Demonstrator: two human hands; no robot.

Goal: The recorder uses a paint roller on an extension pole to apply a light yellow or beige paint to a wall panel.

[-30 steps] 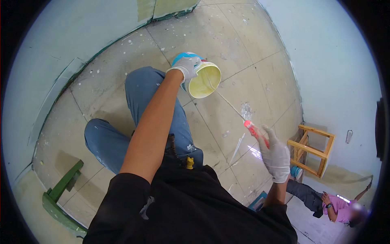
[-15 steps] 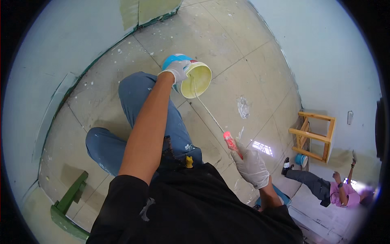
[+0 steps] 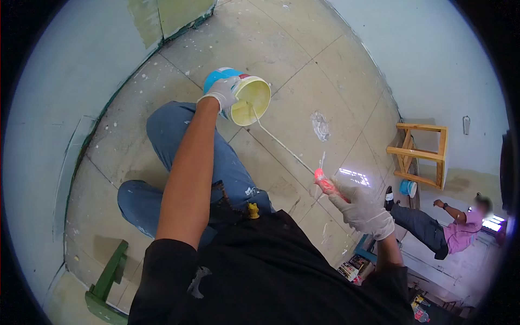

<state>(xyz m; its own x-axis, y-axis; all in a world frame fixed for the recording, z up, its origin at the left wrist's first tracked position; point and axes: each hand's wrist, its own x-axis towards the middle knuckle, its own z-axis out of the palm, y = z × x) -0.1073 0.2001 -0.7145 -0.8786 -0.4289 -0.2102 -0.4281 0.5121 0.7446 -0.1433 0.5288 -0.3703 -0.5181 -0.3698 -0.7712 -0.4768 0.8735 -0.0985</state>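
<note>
My gloved left hand grips the rim of a blue and white paint bucket, which tips over toward the right. Pale yellow-green paint coats its inside. A paint roller with a red handle and a long thin rod runs from my right hand into the bucket's mouth; its head is mostly hidden in there. My right hand, also in a pale glove, is closed around the red handle.
Tiled floor with paint spots lies between two pale walls. A white smear marks the tiles. At right stand a wooden stool, a small blue bucket and a person in a pink shirt. A green wooden piece is at lower left.
My right hand has moved right and slightly up, drawing the roller's handle farther from the bucket. The bucket sits slightly more to the left in view. The person's raised arm has come down.
</note>
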